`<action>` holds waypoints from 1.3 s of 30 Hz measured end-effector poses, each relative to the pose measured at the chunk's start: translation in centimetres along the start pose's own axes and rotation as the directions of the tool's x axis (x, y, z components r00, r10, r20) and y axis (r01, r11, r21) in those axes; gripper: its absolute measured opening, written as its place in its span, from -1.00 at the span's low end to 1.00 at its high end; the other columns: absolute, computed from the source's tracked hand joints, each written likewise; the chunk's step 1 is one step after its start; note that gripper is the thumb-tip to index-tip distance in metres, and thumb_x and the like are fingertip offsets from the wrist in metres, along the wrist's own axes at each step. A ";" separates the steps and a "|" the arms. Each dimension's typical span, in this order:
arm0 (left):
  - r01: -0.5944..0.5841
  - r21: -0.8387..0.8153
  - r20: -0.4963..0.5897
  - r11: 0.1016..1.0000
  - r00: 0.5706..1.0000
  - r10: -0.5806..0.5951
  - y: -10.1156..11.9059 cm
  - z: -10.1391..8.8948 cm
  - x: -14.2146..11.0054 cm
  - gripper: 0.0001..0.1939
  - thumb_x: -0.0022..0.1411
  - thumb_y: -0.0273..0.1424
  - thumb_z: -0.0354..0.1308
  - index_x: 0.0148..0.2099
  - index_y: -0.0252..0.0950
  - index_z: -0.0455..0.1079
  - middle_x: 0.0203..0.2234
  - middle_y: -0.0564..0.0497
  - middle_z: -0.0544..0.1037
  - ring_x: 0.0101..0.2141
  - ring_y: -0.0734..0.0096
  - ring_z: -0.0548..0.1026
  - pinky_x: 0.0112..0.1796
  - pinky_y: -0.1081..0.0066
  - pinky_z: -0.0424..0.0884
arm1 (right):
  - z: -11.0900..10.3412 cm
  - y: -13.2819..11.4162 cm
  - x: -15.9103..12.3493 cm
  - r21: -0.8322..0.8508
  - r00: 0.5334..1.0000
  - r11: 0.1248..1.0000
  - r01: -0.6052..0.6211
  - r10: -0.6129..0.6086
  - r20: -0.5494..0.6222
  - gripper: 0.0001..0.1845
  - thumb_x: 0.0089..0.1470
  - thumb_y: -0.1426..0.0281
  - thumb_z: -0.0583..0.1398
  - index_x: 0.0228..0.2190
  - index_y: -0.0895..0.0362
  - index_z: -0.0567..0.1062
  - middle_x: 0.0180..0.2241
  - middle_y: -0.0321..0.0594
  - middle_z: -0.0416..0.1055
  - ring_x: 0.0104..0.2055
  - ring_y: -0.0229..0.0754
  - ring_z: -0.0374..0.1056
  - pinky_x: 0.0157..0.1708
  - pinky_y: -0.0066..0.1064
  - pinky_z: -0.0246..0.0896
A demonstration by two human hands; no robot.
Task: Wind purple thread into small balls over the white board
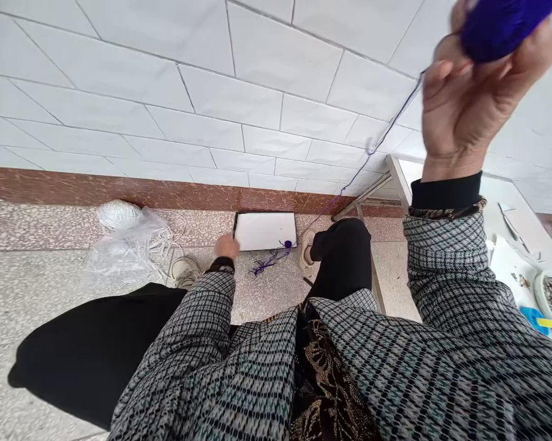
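Note:
High at the upper right, my right hand (pixel 475 104) is closed around a ball of purple yarn (pixel 505 27), which the frame's top edge cuts off. From that hand a strand of purple yarn (pixel 381 141) slants down to the floor. My left hand (pixel 227 246), low and closed like a fist, is at the left edge of a white board with a dark rim (pixel 264 229); its fingers are hidden. On the board's right corner sits a small purple ball (pixel 288 244), with a loose purple tangle (pixel 264 264) spilling onto the floor.
Left of my foot lie a clear plastic bag (pixel 114 251), a white yarn ball (pixel 119 214) and loose white strands (pixel 160 239). A white table (pixel 510 196) stands at the right, bearing a bowl (pixel 544 294) and a blue-and-yellow item (pixel 535 320). A tiled wall (pixel 230 116) rises ahead.

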State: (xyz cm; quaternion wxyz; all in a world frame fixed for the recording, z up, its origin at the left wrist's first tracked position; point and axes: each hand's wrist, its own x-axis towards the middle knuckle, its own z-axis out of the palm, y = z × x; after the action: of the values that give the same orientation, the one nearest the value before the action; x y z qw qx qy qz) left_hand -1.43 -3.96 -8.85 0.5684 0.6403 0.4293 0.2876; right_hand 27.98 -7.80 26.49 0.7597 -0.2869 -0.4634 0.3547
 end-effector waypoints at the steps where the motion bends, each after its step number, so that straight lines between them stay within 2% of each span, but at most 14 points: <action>1: 0.015 -0.012 -0.060 1.000 0.998 -0.016 1.3 1.1 1.3 -0.76 0.35 -0.28 0.14 -0.24 -0.34 0.50 -0.13 -0.26 0.68 0.26 -0.05 0.43 0.36 -0.04 0.21 | 0.5 0.9 -0.4 -0.060 0.995 0.997 -0.044 0.049 0.092 -0.60 -0.02 0.16 0.51 -0.32 0.04 0.47 -0.22 -0.39 0.53 -0.46 -0.38 0.24 -0.33 -0.51 0.50; 2: 0.007 -0.031 -0.089 1.000 0.996 -0.010 3.0 2.3 2.4 -0.70 0.39 -0.25 0.09 -0.09 -0.37 0.54 0.03 -0.26 0.66 0.34 -0.01 0.37 0.41 -0.01 0.14 | 1.0 2.0 -0.8 -0.106 0.985 0.992 -0.067 0.083 0.152 -0.44 -0.23 0.08 0.58 -0.28 0.03 0.50 -0.17 -0.36 0.53 -0.42 -0.34 0.23 -0.29 -0.46 0.52; 4: -0.103 -0.248 0.004 0.963 0.994 0.108 7.0 5.0 3.6 -0.55 0.43 -0.13 0.08 0.14 -0.32 0.54 0.18 -0.22 0.60 0.37 0.11 0.36 0.41 0.11 0.18 | 1.5 4.0 -1.1 -0.080 0.981 0.995 -0.057 0.070 0.181 -0.33 -0.22 -0.17 0.51 -0.30 0.03 0.47 -0.24 -0.33 0.47 -0.44 -0.32 0.16 -0.32 -0.39 0.50; 6: -0.127 -0.593 0.186 0.795 0.939 0.289 10.8 7.2 3.2 -0.40 0.40 0.06 0.14 0.18 -0.32 0.55 0.04 -0.22 0.67 0.20 0.11 0.52 0.31 0.14 0.34 | 1.3 5.5 -0.9 -0.022 0.974 0.996 -0.091 0.093 0.207 -0.32 -0.12 -0.25 0.45 -0.34 0.03 0.40 -0.34 -0.35 0.41 -0.44 -0.31 0.14 -0.29 -0.36 0.52; 8: -0.067 -0.751 0.255 0.657 0.888 0.382 12.9 8.2 1.8 -0.38 0.34 0.12 0.26 0.12 -0.32 0.58 -0.28 -0.11 0.65 -0.18 0.26 0.61 0.03 0.23 0.52 | 0.5 6.3 -0.3 -0.001 0.956 0.989 -0.147 0.142 0.258 -0.40 -0.05 -0.13 0.48 -0.32 0.01 0.38 -0.34 -0.36 0.40 -0.40 -0.29 0.17 -0.20 -0.34 0.53; 10: -0.007 -0.810 0.264 0.587 0.889 0.375 12.7 7.7 0.3 -0.49 0.27 0.07 0.39 -0.13 -0.33 0.59 -0.60 0.11 0.35 -0.54 0.48 0.34 -0.33 0.39 0.45 | -0.9 6.1 0.3 0.009 0.950 0.987 -0.161 0.153 0.271 -0.48 -0.03 0.03 0.49 -0.28 0.01 0.38 -0.29 -0.36 0.42 -0.37 -0.30 0.20 -0.15 -0.38 0.49; 13: 0.047 -0.801 0.253 0.596 0.930 0.267 9.5 5.1 -0.5 -0.45 0.14 0.05 0.51 -0.42 -0.31 0.41 -0.66 0.22 0.08 -0.61 0.58 0.10 -0.47 0.48 0.25 | -3.0 4.8 1.1 0.055 0.983 0.992 -0.117 0.108 0.151 -0.43 -0.17 0.13 0.51 -0.22 0.02 0.36 -0.24 -0.38 0.45 -0.38 -0.34 0.15 -0.17 -0.49 0.42; 19: 0.092 -0.556 0.339 0.826 0.933 0.124 3.9 -0.6 0.7 -0.41 0.04 0.04 0.55 -0.51 -0.35 0.40 -0.67 0.15 0.21 -0.60 0.59 0.13 -0.46 0.45 0.24 | -5.4 1.7 1.5 -0.036 1.000 0.999 -0.013 0.013 -0.003 -0.35 -0.25 0.15 0.52 -0.20 -0.01 0.34 -0.21 -0.34 0.49 -0.38 -0.34 0.20 -0.16 -0.52 0.45; 23: 0.125 -0.501 0.304 0.856 0.952 0.039 3.5 -4.4 0.7 -0.52 0.04 -0.06 0.53 -0.49 -0.35 0.45 -0.71 0.21 0.12 -0.63 0.62 0.05 -0.46 0.45 0.22 | -6.6 1.1 1.7 0.217 0.953 0.962 0.165 -0.099 -0.286 -0.75 0.34 0.16 0.23 -0.28 0.04 0.36 -0.34 -0.30 0.43 -0.45 -0.40 0.32 -0.41 -0.61 0.42; 25: 0.086 -0.501 0.211 0.861 0.977 0.025 3.5 -6.2 0.6 -0.55 0.02 -0.10 0.51 -0.51 -0.33 0.44 -0.73 0.21 0.07 -0.63 0.61 0.03 -0.47 0.45 0.17 | -7.1 1.1 1.3 0.242 0.923 0.957 0.161 -0.059 -0.381 -0.58 0.51 0.14 0.01 -0.33 0.10 0.39 -0.39 -0.29 0.40 -0.52 -0.45 0.30 -0.49 -0.66 0.39; 29: 0.006 -0.334 0.054 0.943 0.998 0.013 3.7 -9.2 0.6 -0.63 -0.08 -0.15 0.49 -0.53 -0.34 0.50 -0.65 0.04 0.34 -0.57 0.53 0.21 -0.45 0.46 0.15 | -7.9 1.2 0.2 0.206 0.886 0.975 0.086 0.020 -0.463 -0.42 0.54 0.09 -0.05 -0.43 0.15 0.43 -0.45 -0.31 0.39 -0.57 -0.50 0.26 -0.54 -0.72 0.37; 32: 0.030 -0.190 0.074 0.981 0.997 -0.016 3.5 -11.6 0.6 -0.67 -0.07 -0.15 0.47 -0.44 -0.34 0.58 -0.63 0.03 0.38 -0.54 0.47 0.28 -0.43 0.44 0.18 | -8.6 0.3 0.0 0.341 0.868 0.934 0.106 0.080 -0.490 -0.44 0.49 0.13 0.01 -0.47 0.17 0.45 -0.48 -0.38 0.37 -0.57 -0.47 0.35 -0.56 -0.68 0.33; 35: 0.065 -0.094 0.143 0.993 0.988 -0.052 2.6 -14.9 0.3 -0.67 -0.02 -0.16 0.45 -0.43 -0.35 0.57 -0.66 0.07 0.35 -0.56 0.49 0.26 -0.43 0.42 0.21 | -9.9 -1.8 0.4 0.535 0.850 0.824 0.186 0.137 -0.508 -0.48 0.41 0.19 0.05 -0.50 0.22 0.49 -0.36 -0.36 0.52 -0.41 -0.37 0.60 -0.50 -0.57 0.33; 39: 0.069 0.023 0.140 0.997 0.988 -0.072 -0.1 -20.0 -0.8 -0.64 0.30 -0.29 0.24 -0.47 -0.45 0.49 -0.61 0.09 0.41 -0.50 0.63 0.35 -0.38 0.41 0.19 | -12.8 -4.9 0.6 0.659 0.727 0.615 0.433 0.194 -0.659 -0.46 0.22 0.20 0.12 -0.69 0.24 0.39 -0.02 -0.35 0.68 0.10 -0.18 0.61 -0.51 -0.66 0.13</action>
State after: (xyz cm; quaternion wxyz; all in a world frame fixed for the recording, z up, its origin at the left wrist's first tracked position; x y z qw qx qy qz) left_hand -18.99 4.97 -5.11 0.6013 0.6484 0.4131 0.2177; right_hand 41.14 -11.57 25.34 0.9425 -0.0022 0.0266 0.3330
